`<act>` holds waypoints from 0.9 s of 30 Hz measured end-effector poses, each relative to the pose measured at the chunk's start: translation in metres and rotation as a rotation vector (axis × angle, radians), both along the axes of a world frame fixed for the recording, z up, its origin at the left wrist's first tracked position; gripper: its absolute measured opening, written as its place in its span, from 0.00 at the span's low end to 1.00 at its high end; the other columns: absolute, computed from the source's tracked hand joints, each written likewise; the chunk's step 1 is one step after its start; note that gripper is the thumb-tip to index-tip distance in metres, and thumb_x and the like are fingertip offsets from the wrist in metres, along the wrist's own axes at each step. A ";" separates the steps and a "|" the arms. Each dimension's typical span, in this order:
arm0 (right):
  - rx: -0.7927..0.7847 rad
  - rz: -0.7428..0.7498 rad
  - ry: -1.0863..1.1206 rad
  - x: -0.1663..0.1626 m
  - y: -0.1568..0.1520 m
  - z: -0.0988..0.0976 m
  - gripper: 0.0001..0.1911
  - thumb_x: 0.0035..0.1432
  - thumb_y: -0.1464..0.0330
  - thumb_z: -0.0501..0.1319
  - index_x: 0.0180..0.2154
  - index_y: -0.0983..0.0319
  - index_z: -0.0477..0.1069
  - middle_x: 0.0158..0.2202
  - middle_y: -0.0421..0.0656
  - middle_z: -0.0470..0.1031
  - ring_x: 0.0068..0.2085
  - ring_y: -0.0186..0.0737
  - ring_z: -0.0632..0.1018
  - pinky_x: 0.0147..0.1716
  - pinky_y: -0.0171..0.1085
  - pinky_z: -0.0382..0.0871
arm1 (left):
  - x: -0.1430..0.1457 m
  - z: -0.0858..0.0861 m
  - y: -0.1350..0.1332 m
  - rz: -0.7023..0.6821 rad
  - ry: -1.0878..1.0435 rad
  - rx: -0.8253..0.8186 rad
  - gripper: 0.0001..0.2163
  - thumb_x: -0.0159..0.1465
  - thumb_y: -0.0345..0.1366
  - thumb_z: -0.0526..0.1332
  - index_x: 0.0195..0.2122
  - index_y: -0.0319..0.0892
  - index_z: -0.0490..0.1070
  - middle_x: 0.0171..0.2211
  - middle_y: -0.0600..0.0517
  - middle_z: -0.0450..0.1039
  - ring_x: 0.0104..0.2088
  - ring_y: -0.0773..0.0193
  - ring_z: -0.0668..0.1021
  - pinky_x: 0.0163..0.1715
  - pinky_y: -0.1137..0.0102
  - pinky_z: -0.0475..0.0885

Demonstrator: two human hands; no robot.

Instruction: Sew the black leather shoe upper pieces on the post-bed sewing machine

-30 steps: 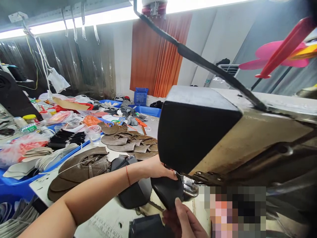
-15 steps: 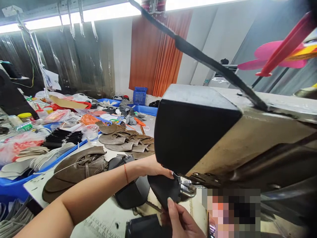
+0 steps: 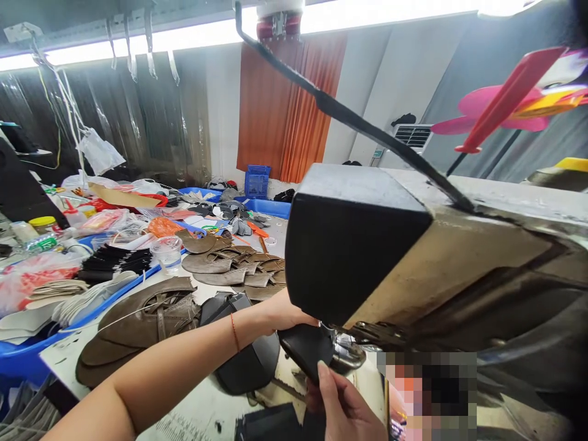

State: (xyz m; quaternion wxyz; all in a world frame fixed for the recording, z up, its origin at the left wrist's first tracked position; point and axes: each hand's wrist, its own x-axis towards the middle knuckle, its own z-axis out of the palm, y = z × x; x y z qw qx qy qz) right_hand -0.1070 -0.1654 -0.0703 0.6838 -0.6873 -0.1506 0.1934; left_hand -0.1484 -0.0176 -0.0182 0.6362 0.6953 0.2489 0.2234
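Observation:
A black leather-like piece (image 3: 307, 349) sits under the head of a sewing machine (image 3: 353, 254), by the metal parts around its needle. My right hand (image 3: 344, 401) pinches the near edge of this piece between thumb and fingers. From the left my left hand (image 3: 287, 312) reaches over the far side of the piece, its thumb touching the upper edge. The machine head hides its other fingers. Beside my left wrist lie more folded black pieces (image 3: 248, 364), and another black piece (image 3: 271, 422) lies nearer me on the pale machine table (image 3: 197, 416).
Brown shoe uppers lie stacked (image 3: 138, 315) at left and spread in rows (image 3: 239, 263) behind. A blue tray (image 3: 27, 349) holds grey and black cut pieces. A clear plastic cup (image 3: 168, 252) stands near its edge. A black cable (image 3: 367, 125) runs to the machine top.
The camera view has shifted slightly. My right hand has moved a little down and right, still pinching the black piece, whose near edge now looks more folded. My left hand stays by the machine head.

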 end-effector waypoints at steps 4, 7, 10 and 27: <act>0.007 0.017 0.029 0.009 0.005 0.001 0.21 0.39 0.49 0.67 0.24 0.61 0.76 0.17 0.39 0.74 0.19 0.36 0.73 0.22 0.32 0.69 | 0.005 -0.001 0.004 0.009 -0.018 0.083 0.23 0.46 0.28 0.68 0.46 0.41 0.73 0.46 0.53 0.76 0.45 0.60 0.75 0.43 0.70 0.72; 0.019 0.030 0.121 0.014 0.010 -0.003 0.23 0.36 0.48 0.68 0.22 0.62 0.76 0.18 0.40 0.75 0.20 0.37 0.74 0.22 0.32 0.71 | 0.006 0.001 0.011 -0.023 -0.022 0.217 0.20 0.51 0.29 0.65 0.47 0.40 0.72 0.49 0.51 0.74 0.47 0.60 0.74 0.47 0.67 0.71; 0.044 0.029 0.169 0.016 0.012 -0.007 0.25 0.36 0.47 0.68 0.23 0.63 0.76 0.18 0.41 0.75 0.20 0.37 0.74 0.22 0.32 0.71 | 0.003 0.007 0.018 -0.057 0.002 0.473 0.17 0.53 0.29 0.62 0.46 0.39 0.73 0.48 0.51 0.75 0.47 0.61 0.74 0.49 0.68 0.69; 0.014 0.246 -0.189 0.017 -0.013 -0.017 0.20 0.46 0.51 0.64 0.29 0.61 0.78 0.26 0.43 0.78 0.27 0.41 0.76 0.29 0.36 0.70 | -0.052 -0.005 -0.007 0.073 0.108 0.653 0.13 0.58 0.33 0.60 0.45 0.39 0.73 0.44 0.50 0.76 0.44 0.61 0.75 0.47 0.69 0.68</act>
